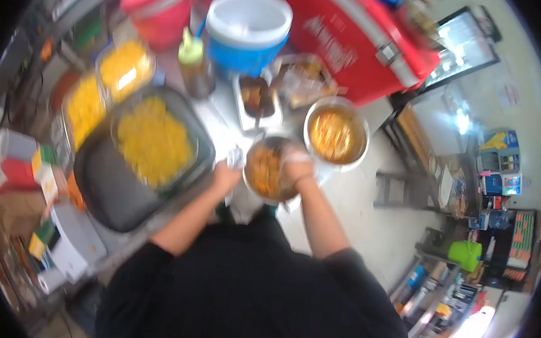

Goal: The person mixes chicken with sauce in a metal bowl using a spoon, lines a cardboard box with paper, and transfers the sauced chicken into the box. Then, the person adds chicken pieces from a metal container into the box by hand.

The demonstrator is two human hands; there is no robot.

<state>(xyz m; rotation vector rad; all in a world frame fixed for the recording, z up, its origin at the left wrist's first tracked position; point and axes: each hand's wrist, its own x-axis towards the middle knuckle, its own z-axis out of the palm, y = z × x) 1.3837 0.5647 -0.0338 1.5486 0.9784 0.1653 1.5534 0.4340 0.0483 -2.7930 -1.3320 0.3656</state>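
A round metal bowl of orange-brown food (263, 170) stands at the table's front edge. My right hand (298, 169) reaches over the bowl's right side with its fingers down at the food; they are blurred, and what they hold is hidden. At the bowl's left, my left hand (226, 176) is closed beside a small whitish, crumpled-looking thing (236, 157) too blurred to name. Behind the bowl is a white rectangular container of dark food (257, 100). To the right stands a pot with orange liquid (334, 134).
A large black tray (111, 196) with yellow food (154, 140) lies at left, beside clear containers of yellow food (127, 67). Behind stand a sauce bottle (196, 74), a blue-and-white tub (244, 49) and a red cooler (346, 43). Shelves are at far right.
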